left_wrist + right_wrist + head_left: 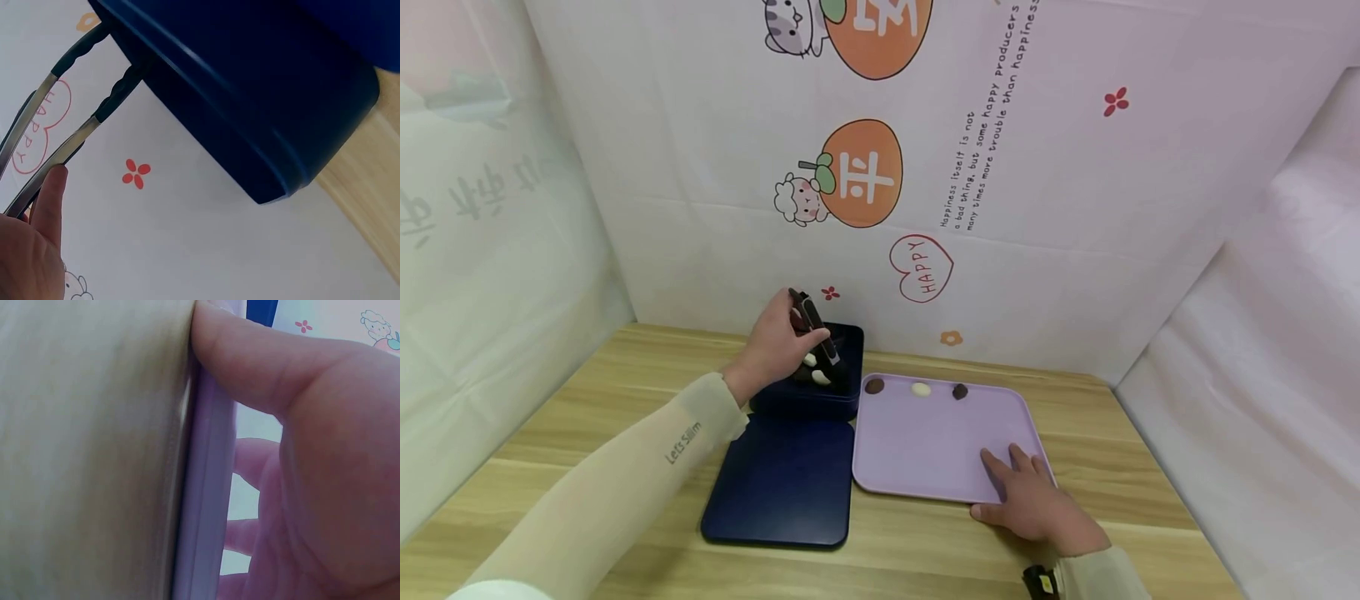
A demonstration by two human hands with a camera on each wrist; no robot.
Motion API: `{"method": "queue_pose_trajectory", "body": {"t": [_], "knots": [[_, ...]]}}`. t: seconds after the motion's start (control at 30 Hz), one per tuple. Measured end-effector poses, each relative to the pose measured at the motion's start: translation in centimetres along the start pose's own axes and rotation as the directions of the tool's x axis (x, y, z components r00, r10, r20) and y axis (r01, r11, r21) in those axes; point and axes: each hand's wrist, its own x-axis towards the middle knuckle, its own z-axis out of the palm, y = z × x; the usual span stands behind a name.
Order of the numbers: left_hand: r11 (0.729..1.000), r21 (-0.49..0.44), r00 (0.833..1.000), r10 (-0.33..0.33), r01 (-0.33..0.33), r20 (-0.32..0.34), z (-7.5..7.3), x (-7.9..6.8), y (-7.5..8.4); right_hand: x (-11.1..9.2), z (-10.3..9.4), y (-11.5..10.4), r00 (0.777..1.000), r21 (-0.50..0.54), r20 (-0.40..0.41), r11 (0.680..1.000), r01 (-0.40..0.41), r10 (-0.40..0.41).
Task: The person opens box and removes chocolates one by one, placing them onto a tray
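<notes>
My left hand (777, 340) grips dark-handled tongs (808, 313) by their upper part, tips pointing down into a dark blue box (805, 408). In the left wrist view the two dark wavy tips of the tongs (111, 101) reach past the box's rim, standing apart. White pieces (821, 377) and darker ones lie in the box; what lies between the tips is hidden. My right hand (1037, 507) rests at the near right corner of a lilac tray (917, 450), fingers spread over its surface and thumb along its near edge.
Along the tray's far side sit a brown oval piece (874, 386), a cream oval piece (921, 389) and a dark lumpy piece (960, 392). A flat dark blue lid (778, 487) lies before the box, left of the tray. A printed white cloth (1037, 275) stands behind the wooden table (917, 542).
</notes>
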Motion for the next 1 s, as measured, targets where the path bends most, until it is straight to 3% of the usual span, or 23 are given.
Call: {"method": "queue_pose_trajectory", "body": {"t": [0.17, 0.27, 0.37, 0.47, 0.67, 0.77, 0.87, 1.0], "knots": [[0.999, -0.019, 0.999, -0.031, 0.030, -0.019, 0.3, -0.1, -0.2, -0.2, -0.2, -0.2, 1.000, 0.000, -0.004, 1.000, 0.002, -0.002], [0.995, -0.064, 0.995, -0.083, 0.079, -0.061, 0.5, 0.1, -0.4, -0.2, -0.2, -0.2, 1.000, -0.008, -0.006, 1.000, -0.001, 0.001], [0.982, -0.124, 0.979, -0.161, 0.145, -0.125, 0.7, 0.1, -0.6, -0.2, -0.2, -0.2, 1.000, -0.006, -0.005, 1.000, -0.001, 0.001], [0.958, -0.176, 0.948, -0.257, 0.225, -0.187, 0.9, 0.2, -1.0, -0.2, -0.2, -0.2, 1.000, 0.010, 0.000, 1.000, 0.005, -0.005], [0.882, -0.297, 0.861, -0.442, 0.365, -0.253, 0.8, 0.5, -2.6, 0.0, 0.0, -0.1, 1.000, 0.034, 0.013, 0.999, 0.005, -0.005], [0.867, -0.317, 0.840, -0.470, 0.384, -0.271, 0.4, 0.5, -3.0, 0.0, 0.0, -0.1, 1.000, 0.032, 0.014, 0.999, 0.007, -0.007], [0.870, -0.309, 0.837, -0.470, 0.385, -0.280, 0.1, 0.5, -2.9, 0.0, 0.0, -0.1, 1.000, 0.023, 0.005, 1.000, 0.011, -0.011], [0.884, -0.284, 0.851, -0.446, 0.370, -0.279, 0.1, 0.5, -2.6, 0.0, 0.0, 0.0, 1.000, 0.018, 0.000, 1.000, 0.011, -0.011]]}}
